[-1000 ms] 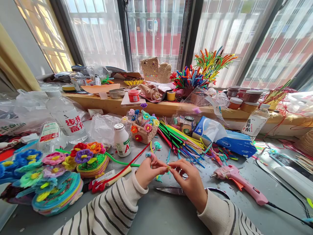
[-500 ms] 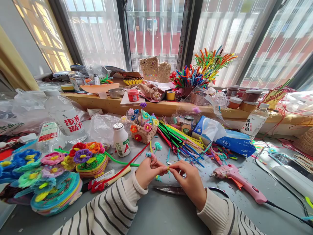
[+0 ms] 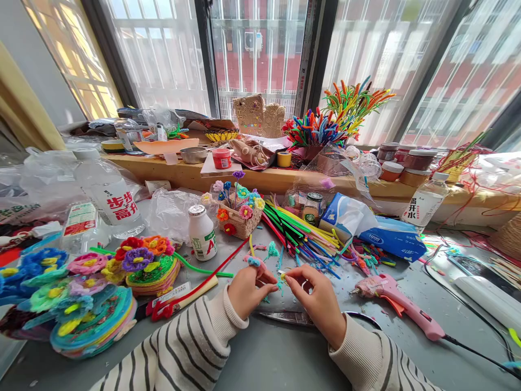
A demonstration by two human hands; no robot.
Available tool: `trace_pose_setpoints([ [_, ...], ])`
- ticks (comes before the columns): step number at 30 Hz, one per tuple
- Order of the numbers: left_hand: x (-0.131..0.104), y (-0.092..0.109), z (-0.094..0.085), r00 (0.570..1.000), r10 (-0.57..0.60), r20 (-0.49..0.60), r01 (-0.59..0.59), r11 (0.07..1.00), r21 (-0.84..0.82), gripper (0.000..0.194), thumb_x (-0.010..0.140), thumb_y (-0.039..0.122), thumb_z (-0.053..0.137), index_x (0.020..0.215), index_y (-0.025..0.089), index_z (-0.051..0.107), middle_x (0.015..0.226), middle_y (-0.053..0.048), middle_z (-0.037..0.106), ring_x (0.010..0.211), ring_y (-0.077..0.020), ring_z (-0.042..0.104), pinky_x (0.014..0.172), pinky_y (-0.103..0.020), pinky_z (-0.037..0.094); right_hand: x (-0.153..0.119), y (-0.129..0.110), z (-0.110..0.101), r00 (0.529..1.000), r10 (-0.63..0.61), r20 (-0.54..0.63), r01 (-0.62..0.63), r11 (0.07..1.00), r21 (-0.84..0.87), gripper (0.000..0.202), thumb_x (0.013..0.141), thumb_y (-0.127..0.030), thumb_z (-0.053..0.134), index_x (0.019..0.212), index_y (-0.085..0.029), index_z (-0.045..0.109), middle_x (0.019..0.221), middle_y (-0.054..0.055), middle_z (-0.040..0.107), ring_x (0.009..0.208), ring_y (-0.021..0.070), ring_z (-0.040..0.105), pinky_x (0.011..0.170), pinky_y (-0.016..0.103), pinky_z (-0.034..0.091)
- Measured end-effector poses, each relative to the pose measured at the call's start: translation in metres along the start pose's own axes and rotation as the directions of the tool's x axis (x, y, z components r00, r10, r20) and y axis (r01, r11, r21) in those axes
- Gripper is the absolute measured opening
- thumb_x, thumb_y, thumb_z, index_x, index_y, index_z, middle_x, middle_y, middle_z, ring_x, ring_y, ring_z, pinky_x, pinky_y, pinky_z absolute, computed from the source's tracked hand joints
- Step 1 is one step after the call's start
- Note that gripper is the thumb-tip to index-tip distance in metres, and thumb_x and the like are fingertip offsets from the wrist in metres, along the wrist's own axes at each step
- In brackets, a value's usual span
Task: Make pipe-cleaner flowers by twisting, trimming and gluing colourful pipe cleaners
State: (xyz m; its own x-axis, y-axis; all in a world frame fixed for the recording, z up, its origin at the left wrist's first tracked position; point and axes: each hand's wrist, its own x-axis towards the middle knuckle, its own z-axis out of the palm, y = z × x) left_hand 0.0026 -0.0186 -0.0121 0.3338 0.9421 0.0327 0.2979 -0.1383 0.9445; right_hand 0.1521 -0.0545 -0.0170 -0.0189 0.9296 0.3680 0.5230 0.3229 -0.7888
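Observation:
My left hand is closed, thumb against the fingers, on a fuzzy pipe-cleaner piece. Its pink and blue part shows over the index finger, and a curled turquoise part pokes out beyond the fingers. My right hand pinches a small yellow bit between thumb and index finger, slightly apart from the left fingertips. Beneath the hands, scissors lie on the grey table, partly covered by the right hand. Turquoise scraps lie just beyond the fingers.
Pipe-cleaner flower pieces and a white bottle stand left. A flower basket and loose pipe cleaners lie ahead. On the right are a pink glue gun with its cord and a blue tissue pack.
My fingertips have drawn slightly apart after meeting. The turquoise part beyond my left hand has shifted right and a little nearer; the yellow bit now shows in my right fingers.

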Motion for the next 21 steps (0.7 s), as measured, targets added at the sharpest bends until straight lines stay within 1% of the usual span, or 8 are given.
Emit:
trace_pose_setpoints([
  [2,-0.0005,0.0022,-0.0009,0.999,0.034,-0.031,-0.033,0.998,0.044,0.019,0.052,0.028,0.061,0.052,0.018,0.045,0.052,-0.002,0.058,0.051,-0.0173,0.054,0.053,-0.03,0.043,0.0002,-0.0003,0.0,1.0,0.003,0.015,-0.003,1.0,0.007,0.015,0.073,-0.024,0.044,0.071,-0.016,0.057,0.065,0.002,0.057,0.055,0.0105,0.049,0.046,0.02,0.038],
  [4,-0.0008,0.0044,-0.0017,0.997,0.054,-0.056,-0.051,0.998,0.047,0.02,0.052,0.029,0.062,0.053,0.018,0.045,0.05,-0.001,0.057,0.049,-0.0164,0.053,0.052,-0.029,0.043,0.0003,-0.0007,0.0001,1.0,0.0,0.029,0.0,1.0,0.011,0.015,0.072,-0.024,0.045,0.071,-0.016,0.057,0.066,0.002,0.057,0.055,0.0106,0.049,0.047,0.02,0.038],
  [6,-0.001,0.0061,-0.0018,0.998,0.052,-0.047,-0.052,0.999,-0.014,0.018,0.053,0.028,0.062,0.058,0.017,0.049,0.057,-0.002,0.059,0.055,-0.0173,0.055,0.055,-0.029,0.044,0.0001,-0.001,0.0005,0.999,-0.011,0.043,0.01,1.0,0.009,0.015,0.072,-0.025,0.045,0.07,-0.016,0.057,0.065,0.002,0.057,0.054,0.0105,0.048,0.047,0.02,0.038],
  [8,-0.0012,0.0063,-0.0011,0.999,0.042,-0.007,-0.042,0.994,-0.104,0.017,0.054,0.028,0.061,0.064,0.016,0.052,0.066,-0.004,0.061,0.064,-0.0189,0.057,0.062,-0.03,0.045,-0.0004,-0.0008,0.0011,0.998,-0.028,0.052,0.028,1.0,0.0,0.015,0.073,-0.024,0.044,0.07,-0.017,0.057,0.064,0.001,0.056,0.054,0.0102,0.048,0.048,0.02,0.038],
  [11,-0.0013,0.0029,0.0009,0.997,0.052,0.053,-0.039,0.975,-0.218,0.015,0.057,0.026,0.059,0.064,0.017,0.05,0.071,-0.005,0.063,0.07,-0.02,0.057,0.068,-0.032,0.044,-0.0014,-0.0006,0.0021,0.997,-0.048,0.061,0.05,0.998,-0.028,0.014,0.073,-0.023,0.044,0.069,-0.017,0.057,0.062,0.001,0.055,0.054,0.0103,0.048,0.05,0.021,0.038],
  [13,-0.0014,-0.0007,0.0021,0.996,0.059,0.063,-0.041,0.967,-0.253,0.016,0.057,0.025,0.059,0.061,0.019,0.044,0.069,-0.004,0.063,0.07,-0.0201,0.058,0.067,-0.033,0.044,-0.0019,-0.0009,0.0025,0.996,-0.049,0.071,0.052,0.998,-0.046,0.013,0.072,-0.022,0.045,0.068,-0.017,0.056,0.062,0.001,0.055,0.054,0.0104,0.047,0.049,0.021,0.038],
  [16,-0.0017,-0.0034,0.0028,0.998,0.045,0.048,-0.032,0.969,-0.246,0.023,0.057,0.024,0.059,0.055,0.02,0.037,0.066,-0.003,0.063,0.065,-0.0198,0.058,0.064,-0.034,0.045,-0.0021,-0.0021,0.0026,0.996,-0.048,0.079,0.053,0.997,-0.064,0.012,0.072,-0.022,0.046,0.068,-0.017,0.055,0.062,0.001,0.054,0.053,0.0103,0.047,0.048,0.02,0.037],
  [21,-0.0026,0.0007,0.0024,0.999,0.022,0.047,-0.009,0.967,-0.255,0.025,0.056,0.025,0.06,0.052,0.02,0.035,0.061,-0.002,0.061,0.059,-0.018,0.058,0.059,-0.031,0.046,-0.002,-0.0029,0.0017,0.998,-0.051,0.025,0.053,0.996,-0.07,0.014,0.072,-0.023,0.044,0.067,-0.017,0.055,0.06,0.001,0.053,0.053,0.0108,0.047,0.048,0.021,0.038],
])
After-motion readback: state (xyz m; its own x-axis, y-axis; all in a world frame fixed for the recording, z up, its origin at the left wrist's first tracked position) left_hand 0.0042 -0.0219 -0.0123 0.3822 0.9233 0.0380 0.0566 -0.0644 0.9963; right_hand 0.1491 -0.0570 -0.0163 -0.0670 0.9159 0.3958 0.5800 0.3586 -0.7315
